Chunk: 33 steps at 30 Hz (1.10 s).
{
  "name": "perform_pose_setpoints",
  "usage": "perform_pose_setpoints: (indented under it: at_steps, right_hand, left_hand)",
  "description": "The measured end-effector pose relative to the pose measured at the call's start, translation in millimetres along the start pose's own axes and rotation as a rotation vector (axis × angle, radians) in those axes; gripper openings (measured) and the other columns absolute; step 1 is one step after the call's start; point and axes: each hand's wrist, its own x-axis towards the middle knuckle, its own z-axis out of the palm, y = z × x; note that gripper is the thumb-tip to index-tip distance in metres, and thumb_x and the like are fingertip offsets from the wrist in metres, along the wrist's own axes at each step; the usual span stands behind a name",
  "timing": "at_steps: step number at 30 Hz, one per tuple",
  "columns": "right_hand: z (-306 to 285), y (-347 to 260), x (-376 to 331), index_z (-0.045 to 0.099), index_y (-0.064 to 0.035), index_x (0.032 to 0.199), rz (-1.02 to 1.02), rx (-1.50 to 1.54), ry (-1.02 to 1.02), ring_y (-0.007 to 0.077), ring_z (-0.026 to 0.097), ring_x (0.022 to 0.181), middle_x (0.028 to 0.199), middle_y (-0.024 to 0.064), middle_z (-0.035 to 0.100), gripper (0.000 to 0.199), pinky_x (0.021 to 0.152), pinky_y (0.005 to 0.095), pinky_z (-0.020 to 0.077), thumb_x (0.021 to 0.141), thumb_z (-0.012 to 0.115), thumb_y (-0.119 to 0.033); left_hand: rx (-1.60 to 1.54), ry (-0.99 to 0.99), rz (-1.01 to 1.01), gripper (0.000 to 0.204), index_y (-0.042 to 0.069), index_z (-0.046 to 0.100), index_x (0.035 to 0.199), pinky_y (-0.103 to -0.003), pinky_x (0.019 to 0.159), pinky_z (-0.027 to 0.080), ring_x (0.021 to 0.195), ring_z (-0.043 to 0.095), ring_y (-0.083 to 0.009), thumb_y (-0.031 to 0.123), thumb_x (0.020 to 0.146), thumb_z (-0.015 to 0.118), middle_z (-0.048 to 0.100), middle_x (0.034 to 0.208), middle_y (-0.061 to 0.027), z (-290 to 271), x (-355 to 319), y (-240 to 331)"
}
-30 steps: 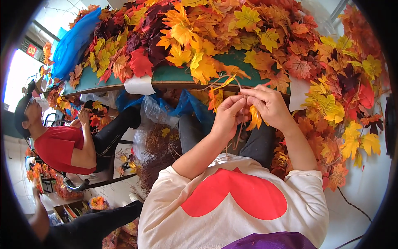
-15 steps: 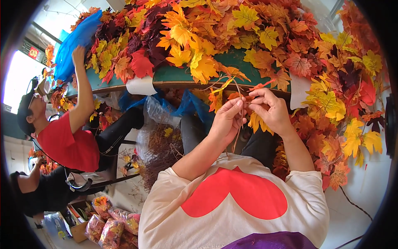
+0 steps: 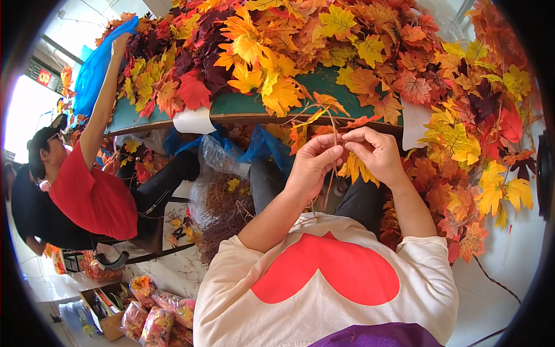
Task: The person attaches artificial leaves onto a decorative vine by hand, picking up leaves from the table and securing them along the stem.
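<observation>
My left hand [image 3: 315, 168] is closed, thumb and fingers pinching a thin brown vine [image 3: 329, 192] whose loose ends hang toward my lap. Above the pinch, the vine loops up to orange and yellow artificial leaves [image 3: 328, 102] by the table edge. My right hand [image 3: 378, 155] is also pinched, its fingertips almost meeting the left ones at the vine; what lies between them is hidden. Just under the right fingers hangs a yellow artificial leaf [image 3: 357, 169]. A red-orange leaf [image 3: 362, 121] shows behind them.
A green-topped table [image 3: 237, 105] carries heaped artificial autumn leaves [image 3: 399, 58]. Beside my legs stands a clear bag of brown vines [image 3: 222, 208]. At left, a person in a red shirt [image 3: 95, 194] reaches to a blue plastic bag [image 3: 101, 69]. Packed leaf bags [image 3: 156, 327] lie on the floor.
My hands stay nearly in place at the vine, the fingers shifting slightly. The person in red has leaned back and stretched an arm higher along the blue bag.
</observation>
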Motion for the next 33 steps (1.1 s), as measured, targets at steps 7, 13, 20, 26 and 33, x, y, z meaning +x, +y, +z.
perform_pose_setpoints:
  at_steps: [7, 13, 20, 26, 33]
  right_hand:
    - [6.8, 5.0, -1.8, 0.054, 0.0017, 0.095, 0.005, -0.024, -0.003, 0.0100, 0.061, 0.077, 0.081, 0.0066, 0.064, 0.022, 0.071, 0.0223, 0.0479, 0.076, 0.065, -0.002]
    - [11.3, 5.9, -1.3, 0.054, 0.0027, 0.088, 0.033, -0.002, -0.021, 0.0153, 0.065, 0.078, 0.081, 0.0106, 0.065, 0.017, 0.069, 0.0246, 0.0499, 0.076, 0.065, -0.001]
    - [11.7, 3.6, -3.7, 0.054, 0.0021, 0.086, 0.048, -0.020, -0.028, 0.0152, 0.065, 0.076, 0.078, 0.0092, 0.064, 0.016, 0.067, 0.0249, 0.0498, 0.075, 0.065, -0.002]
    - [12.6, -0.1, -4.8, 0.055, 0.0020, 0.085, 0.059, 0.005, -0.019, 0.0146, 0.065, 0.075, 0.077, 0.0080, 0.064, 0.014, 0.066, 0.0247, 0.0496, 0.076, 0.065, -0.002]
    - [11.6, -3.1, -6.1, 0.055, 0.0022, 0.085, 0.087, -0.011, -0.028, 0.0136, 0.064, 0.074, 0.077, 0.0080, 0.064, 0.013, 0.066, 0.0241, 0.0495, 0.077, 0.064, -0.001]
  left_hand:
    - [0.017, 0.147, -0.002, 0.020, 0.001, 0.058, 0.104, -0.023, 0.067, 0.050, 0.076, 0.059, -0.0117, 0.007, 0.086, 0.055, 0.062, 0.089, -0.0054, -11.2, 2.5, -0.1]
    - [-0.043, 0.169, -0.071, 0.021, 0.002, 0.058, 0.106, -0.022, 0.066, 0.045, 0.078, 0.056, -0.0104, 0.010, 0.087, 0.054, 0.061, 0.090, -0.0032, -10.6, 1.3, -1.8]
    - [-0.115, 0.188, -0.040, 0.016, 0.002, 0.062, 0.099, -0.021, 0.066, 0.044, 0.076, 0.058, -0.0093, 0.007, 0.085, 0.057, 0.063, 0.086, -0.0031, -4.2, -0.1, -2.0]
    - [-0.114, 0.149, -0.004, 0.017, 0.000, 0.061, 0.100, -0.021, 0.068, 0.045, 0.077, 0.058, -0.0101, 0.006, 0.084, 0.057, 0.063, 0.087, -0.0044, -2.4, -2.2, -2.7]
    - [-0.107, 0.129, 0.035, 0.017, 0.000, 0.061, 0.100, -0.022, 0.070, 0.046, 0.078, 0.058, -0.0108, 0.005, 0.084, 0.058, 0.063, 0.089, -0.0057, -5.8, -1.4, -7.9]
